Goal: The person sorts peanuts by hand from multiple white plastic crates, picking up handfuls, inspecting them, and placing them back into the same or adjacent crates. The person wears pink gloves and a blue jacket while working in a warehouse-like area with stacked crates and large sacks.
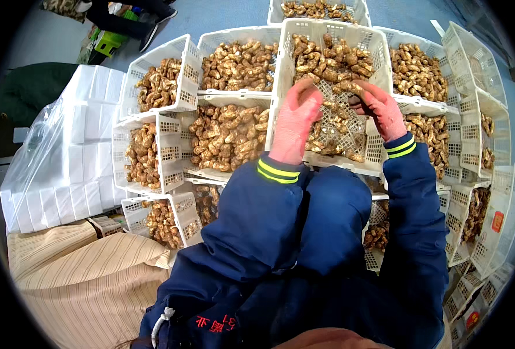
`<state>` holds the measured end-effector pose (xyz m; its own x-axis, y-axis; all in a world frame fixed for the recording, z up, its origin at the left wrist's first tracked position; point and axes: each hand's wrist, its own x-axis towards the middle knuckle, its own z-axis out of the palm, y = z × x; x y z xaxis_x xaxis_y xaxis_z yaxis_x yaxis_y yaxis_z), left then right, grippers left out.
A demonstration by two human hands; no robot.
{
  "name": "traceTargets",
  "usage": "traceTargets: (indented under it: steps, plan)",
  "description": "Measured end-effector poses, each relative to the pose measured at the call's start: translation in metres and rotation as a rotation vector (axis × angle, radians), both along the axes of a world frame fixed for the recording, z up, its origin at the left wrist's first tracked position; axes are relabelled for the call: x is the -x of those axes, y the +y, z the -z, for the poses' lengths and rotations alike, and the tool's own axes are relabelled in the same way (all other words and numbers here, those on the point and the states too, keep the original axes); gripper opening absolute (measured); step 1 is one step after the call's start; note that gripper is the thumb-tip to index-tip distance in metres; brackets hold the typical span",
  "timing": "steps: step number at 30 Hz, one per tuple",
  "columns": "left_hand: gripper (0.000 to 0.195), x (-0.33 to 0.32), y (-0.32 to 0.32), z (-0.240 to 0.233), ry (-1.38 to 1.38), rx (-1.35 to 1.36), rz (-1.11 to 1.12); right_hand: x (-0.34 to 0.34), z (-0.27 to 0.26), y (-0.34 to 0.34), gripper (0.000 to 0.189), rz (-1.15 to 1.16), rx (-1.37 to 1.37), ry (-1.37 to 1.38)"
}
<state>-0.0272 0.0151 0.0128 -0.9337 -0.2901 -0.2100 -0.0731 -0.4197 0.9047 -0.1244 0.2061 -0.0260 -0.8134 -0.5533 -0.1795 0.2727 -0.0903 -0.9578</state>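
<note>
In front of my knees a white perforated plastic crate point(377, 150) holds brown knobbly mushrooms, heaped at its far side point(331, 56). Fewer lie scattered over its lattice bottom nearer me. My right hand point(381, 109) is over the crate's right half, with a mushroom point(348, 87) between thumb and fingers. Over the left side reaches my left hand point(299, 109), its fingertips pointing toward the heap. A mushroom point(308, 78) shows at those fingertips, but whether it is gripped cannot be made out.
More mushroom-filled crates stand around, including one at left point(229, 137) and one at right point(419, 72). White boxes point(76, 165) under clear plastic film are stacked at far left. Striped cloth point(92, 270) lies below them. Another person's legs point(126, 19) show at the upper left.
</note>
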Motion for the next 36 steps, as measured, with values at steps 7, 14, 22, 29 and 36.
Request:
traceTargets:
  steps: [7, 14, 22, 29, 36]
  plan:
    - [0.041, -0.002, 0.011, -0.010, -0.076, 0.012, 0.301, -0.033, -0.025, 0.009, 0.041, 0.058, -0.029, 0.070]
    - [0.030, -0.010, 0.002, 0.004, -0.069, -0.348, 0.238, -0.062, -0.045, -0.037, 0.059, 0.171, 0.397, 0.034]
    - [0.029, -0.012, -0.003, 0.001, -0.082, -0.455, 0.338, -0.060, -0.039, -0.045, 0.046, 0.169, 0.461, 0.016]
    - [0.034, -0.012, -0.005, -0.001, -0.051, -0.467, 0.365, -0.057, -0.039, -0.044, 0.048, 0.122, 0.485, -0.035]
    - [0.034, -0.015, -0.004, 0.005, -0.038, -0.450, 0.256, -0.062, -0.037, -0.055, 0.050, 0.172, 0.494, -0.027]
